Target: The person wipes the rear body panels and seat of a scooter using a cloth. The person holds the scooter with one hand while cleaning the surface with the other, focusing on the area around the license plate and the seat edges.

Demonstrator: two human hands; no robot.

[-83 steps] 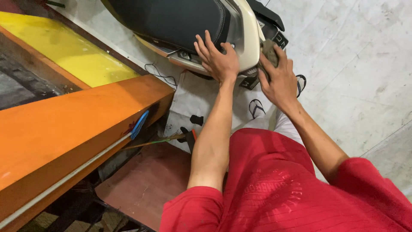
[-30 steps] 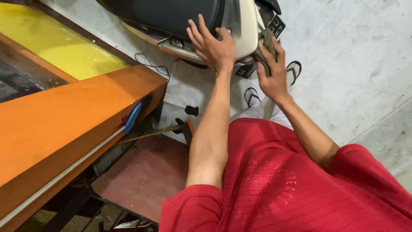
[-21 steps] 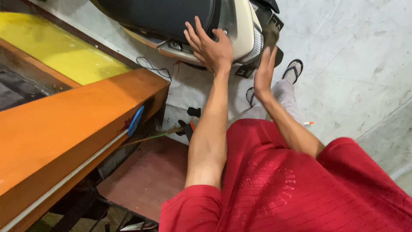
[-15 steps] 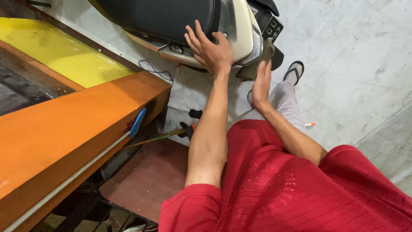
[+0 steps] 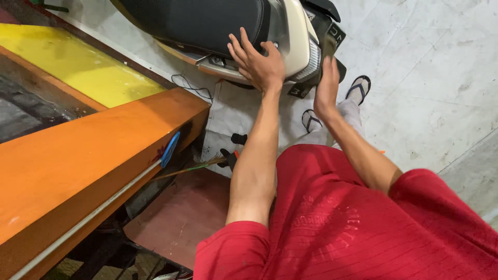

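Note:
A scooter stands in front of me, with a black seat (image 5: 197, 21) and a cream rear body panel (image 5: 296, 31). My left hand (image 5: 258, 61) lies flat with fingers spread on the seam between seat and panel, holding nothing. My right hand (image 5: 327, 85) is raised edge-on against the dark tail end (image 5: 332, 36) of the scooter, beside the tail light (image 5: 311, 65). A dark strip shows just above its fingers. Whether the fingers grip it is hidden. I wear a red shirt and grey trousers, with sandals (image 5: 358, 88) on my feet.
An orange wooden bench (image 5: 88, 155) runs along the left, with a yellow surface (image 5: 78, 67) behind it. A white sheet (image 5: 233, 111) lies under the scooter. Black-handled tools (image 5: 228, 155) and a reddish-brown board (image 5: 181, 212) lie by the bench. Grey concrete floor (image 5: 430, 78) spreads to the right.
My right hand has slid from the tail light down and right to the scooter's rear end, turning edge-on. My left hand has stayed on the seat seam.

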